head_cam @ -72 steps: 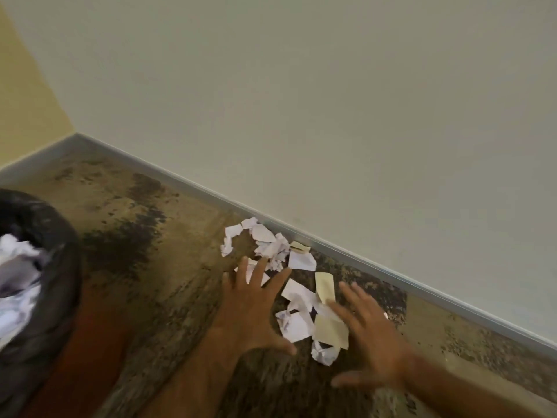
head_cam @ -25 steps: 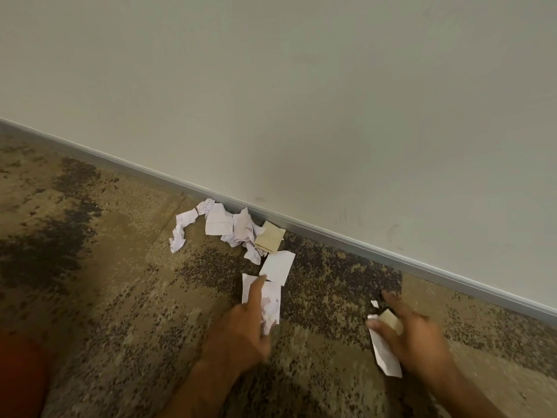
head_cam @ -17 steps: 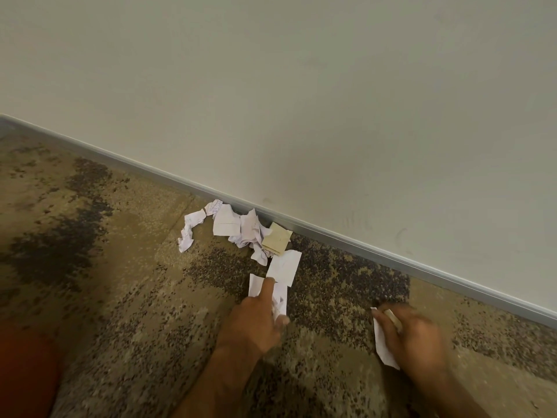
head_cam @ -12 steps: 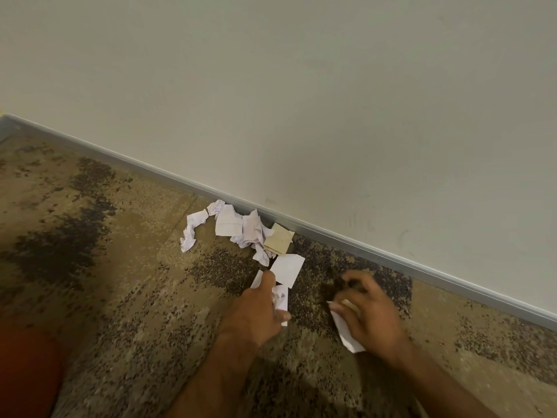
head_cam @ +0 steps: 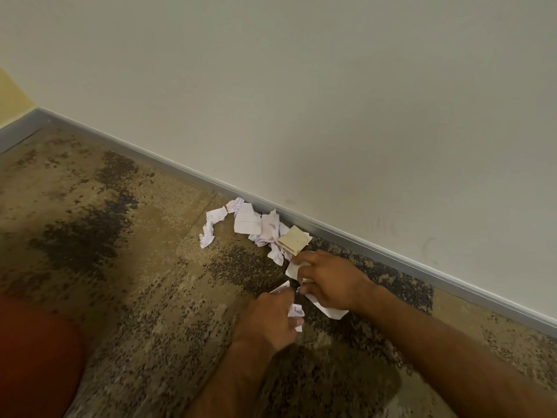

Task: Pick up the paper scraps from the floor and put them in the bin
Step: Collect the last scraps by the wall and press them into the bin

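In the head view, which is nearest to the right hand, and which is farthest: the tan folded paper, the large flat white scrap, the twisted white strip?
From the right hand:
1. tan folded paper, just beyond the fingers.
2. large flat white scrap, farther left by the baseboard.
3. twisted white strip, leftmost.

My right hand is no longer out at three o'clock on the carpet; it now sits just beside my left hand, fingers curled over the white square scrap that lay loose half a second ago. The folded white piece travels with it (tucked under the palm). My left hand now sits lower, toward six o'clock, its crumpled scrap bunched tighter.
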A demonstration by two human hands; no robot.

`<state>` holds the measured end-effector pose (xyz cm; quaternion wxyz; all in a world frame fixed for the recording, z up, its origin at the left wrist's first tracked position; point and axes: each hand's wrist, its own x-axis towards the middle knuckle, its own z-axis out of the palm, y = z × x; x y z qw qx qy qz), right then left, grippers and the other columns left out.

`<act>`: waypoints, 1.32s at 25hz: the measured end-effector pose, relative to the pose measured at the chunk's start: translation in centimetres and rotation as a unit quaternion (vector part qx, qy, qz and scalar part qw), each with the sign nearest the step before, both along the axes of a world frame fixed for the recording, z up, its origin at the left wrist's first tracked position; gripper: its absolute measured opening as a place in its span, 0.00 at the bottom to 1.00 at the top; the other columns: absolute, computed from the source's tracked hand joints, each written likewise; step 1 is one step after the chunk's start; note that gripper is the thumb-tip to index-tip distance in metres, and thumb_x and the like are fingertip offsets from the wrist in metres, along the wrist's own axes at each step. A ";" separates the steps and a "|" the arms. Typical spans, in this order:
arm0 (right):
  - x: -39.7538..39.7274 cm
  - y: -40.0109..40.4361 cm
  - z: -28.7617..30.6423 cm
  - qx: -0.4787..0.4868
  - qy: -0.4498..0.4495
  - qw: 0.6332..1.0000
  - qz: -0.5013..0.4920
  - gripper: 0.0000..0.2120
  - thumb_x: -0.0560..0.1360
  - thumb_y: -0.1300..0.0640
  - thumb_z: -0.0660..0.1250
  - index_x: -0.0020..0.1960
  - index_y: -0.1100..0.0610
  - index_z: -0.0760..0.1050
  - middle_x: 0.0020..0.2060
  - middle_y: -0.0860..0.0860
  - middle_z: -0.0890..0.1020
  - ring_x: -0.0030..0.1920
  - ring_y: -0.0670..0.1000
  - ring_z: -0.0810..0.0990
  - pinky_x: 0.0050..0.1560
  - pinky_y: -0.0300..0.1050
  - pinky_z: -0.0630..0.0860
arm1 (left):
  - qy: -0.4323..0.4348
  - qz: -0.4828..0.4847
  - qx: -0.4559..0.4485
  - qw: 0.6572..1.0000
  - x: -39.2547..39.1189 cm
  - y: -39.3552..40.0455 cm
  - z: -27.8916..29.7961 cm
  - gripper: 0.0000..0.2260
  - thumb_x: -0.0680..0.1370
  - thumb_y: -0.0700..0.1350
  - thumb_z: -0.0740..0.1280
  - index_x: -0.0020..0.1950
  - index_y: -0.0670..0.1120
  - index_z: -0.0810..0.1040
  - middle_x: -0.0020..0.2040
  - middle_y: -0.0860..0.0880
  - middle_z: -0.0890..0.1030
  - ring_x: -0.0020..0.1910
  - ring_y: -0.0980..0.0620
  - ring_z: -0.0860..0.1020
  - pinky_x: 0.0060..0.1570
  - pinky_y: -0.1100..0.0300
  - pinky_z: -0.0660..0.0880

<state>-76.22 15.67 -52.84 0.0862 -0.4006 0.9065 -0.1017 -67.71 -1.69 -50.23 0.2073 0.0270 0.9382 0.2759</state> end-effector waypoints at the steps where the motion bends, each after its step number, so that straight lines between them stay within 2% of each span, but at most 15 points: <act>1: 0.1 -0.1 0.0 -0.003 -0.011 1.000 -0.007 0.10 0.76 0.48 0.67 0.52 0.53 0.80 0.63 0.50 0.75 0.55 0.55 0.77 0.48 0.47 0.77 | -0.012 -0.006 0.004 1.000 0.3 -0.2 -0.1 0.10 0.76 0.50 0.69 0.52 0.48 0.73 0.51 0.50 0.82 0.50 0.48 0.80 0.40 0.63 0.67; 3: 0.3 -0.2 -0.2 -0.026 -0.023 0.999 -0.025 0.10 0.76 0.48 0.67 0.50 0.53 0.81 0.59 0.51 0.75 0.52 0.55 0.78 0.48 0.46 0.77 | -0.052 -0.012 0.012 0.998 1.5 -1.0 -0.2 0.08 0.75 0.51 0.69 0.48 0.50 0.72 0.51 0.51 0.83 0.50 0.51 0.81 0.43 0.63 0.73; 5: 0.1 -0.3 0.1 -0.033 -0.035 0.996 -0.078 0.09 0.75 0.47 0.67 0.48 0.51 0.81 0.65 0.51 0.71 0.49 0.55 0.80 0.49 0.46 0.78 | -0.072 -0.008 0.035 0.997 3.0 -2.1 0.0 0.11 0.72 0.52 0.69 0.49 0.51 0.72 0.54 0.54 0.83 0.52 0.52 0.81 0.50 0.60 0.78; 7: -0.3 -0.8 0.5 -0.002 -0.046 0.992 -0.114 0.09 0.76 0.48 0.65 0.48 0.51 0.80 0.67 0.50 0.70 0.49 0.54 0.80 0.51 0.46 0.77 | -0.052 -0.021 0.017 0.998 4.0 -3.4 0.8 0.12 0.73 0.51 0.70 0.53 0.51 0.74 0.60 0.55 0.81 0.57 0.53 0.80 0.53 0.64 0.76; 9: 0.1 -1.5 0.8 0.013 -0.039 0.991 -0.126 0.10 0.78 0.49 0.63 0.51 0.53 0.79 0.61 0.51 0.75 0.50 0.53 0.79 0.52 0.45 0.75 | -0.018 -0.009 0.011 1.000 4.6 -4.9 2.4 0.11 0.74 0.51 0.69 0.54 0.50 0.75 0.64 0.54 0.79 0.58 0.53 0.78 0.54 0.63 0.76; 11: 0.9 -1.6 0.9 0.003 -0.025 0.989 -0.146 0.11 0.78 0.50 0.64 0.51 0.55 0.80 0.56 0.52 0.78 0.51 0.52 0.78 0.52 0.44 0.74 | 0.018 -0.001 0.024 1.000 4.7 -6.0 5.0 0.08 0.75 0.50 0.68 0.50 0.49 0.74 0.59 0.54 0.80 0.50 0.57 0.79 0.48 0.66 0.77; 13: 1.7 -1.5 1.9 -0.002 -0.047 0.985 -0.168 0.09 0.77 0.50 0.66 0.50 0.54 0.81 0.53 0.51 0.80 0.50 0.51 0.79 0.51 0.42 0.74 | 0.072 0.004 0.022 0.997 4.5 -6.8 8.4 0.06 0.76 0.50 0.68 0.48 0.52 0.71 0.52 0.54 0.80 0.43 0.59 0.75 0.42 0.68 0.74; 16: 2.0 -1.7 5.9 -0.070 -0.101 0.965 -0.233 0.03 0.73 0.51 0.72 0.42 0.48 0.80 0.45 0.48 0.81 0.45 0.49 0.80 0.42 0.40 0.72 | 0.155 0.023 0.037 0.987 4.6 -7.4 13.5 0.07 0.77 0.51 0.68 0.47 0.55 0.69 0.49 0.50 0.80 0.43 0.55 0.75 0.39 0.65 0.72; 17: 2.2 -1.9 8.0 -0.106 -0.109 0.955 -0.255 0.04 0.72 0.52 0.74 0.40 0.47 0.79 0.42 0.46 0.82 0.42 0.48 0.80 0.39 0.38 0.71 | 0.174 0.035 0.055 0.983 4.8 -7.7 15.0 0.08 0.77 0.52 0.69 0.46 0.56 0.69 0.48 0.51 0.80 0.42 0.55 0.76 0.38 0.65 0.73; 21: 2.8 -5.1 18.1 -0.214 -0.103 0.932 -0.275 0.05 0.71 0.54 0.75 0.40 0.52 0.81 0.36 0.47 0.83 0.36 0.47 0.80 0.35 0.40 0.72 | 0.239 0.062 0.110 0.963 6.6 -9.3 21.5 0.12 0.75 0.55 0.70 0.43 0.59 0.66 0.45 0.53 0.80 0.41 0.55 0.77 0.37 0.67 0.73; 24: 4.0 -10.8 27.9 -0.313 -0.135 0.915 -0.216 0.04 0.72 0.59 0.74 0.40 0.59 0.81 0.28 0.51 0.82 0.26 0.47 0.78 0.29 0.41 0.73 | 0.311 0.086 0.138 0.936 9.4 -12.5 27.5 0.12 0.75 0.54 0.71 0.41 0.56 0.67 0.39 0.54 0.79 0.35 0.57 0.76 0.32 0.70 0.69; 26: 5.8 -15.9 34.0 -0.366 -0.137 0.908 -0.150 0.05 0.72 0.62 0.73 0.40 0.63 0.80 0.24 0.50 0.79 0.22 0.44 0.74 0.25 0.35 0.69 | 0.340 0.134 0.148 0.919 11.8 -16.1 31.4 0.12 0.73 0.53 0.73 0.39 0.54 0.71 0.35 0.55 0.79 0.32 0.60 0.76 0.29 0.73 0.67; 29: 8.2 -24.5 40.1 -0.386 -0.137 0.911 -0.044 0.05 0.74 0.61 0.73 0.42 0.63 0.80 0.24 0.46 0.79 0.23 0.41 0.75 0.24 0.33 0.69 | 0.372 0.235 0.101 0.892 15.2 -23.6 34.8 0.12 0.71 0.52 0.73 0.36 0.49 0.73 0.31 0.54 0.78 0.32 0.60 0.75 0.30 0.73 0.67; 31: 9.3 -30.2 41.3 -0.363 -0.137 0.922 0.015 0.05 0.73 0.57 0.74 0.41 0.57 0.80 0.28 0.44 0.81 0.29 0.43 0.78 0.29 0.38 0.73 | 0.327 0.278 0.009 0.903 16.8 -29.4 34.8 0.13 0.72 0.54 0.72 0.37 0.49 0.72 0.34 0.52 0.78 0.33 0.58 0.73 0.30 0.69 0.64; 33: 10.2 -35.3 40.4 -0.305 -0.113 0.944 0.057 0.06 0.72 0.51 0.74 0.43 0.52 0.80 0.38 0.43 0.82 0.37 0.45 0.80 0.37 0.39 0.73 | 0.189 0.305 -0.073 0.930 18.3 -34.3 33.0 0.13 0.72 0.57 0.72 0.42 0.50 0.74 0.41 0.50 0.79 0.37 0.55 0.74 0.34 0.60 0.66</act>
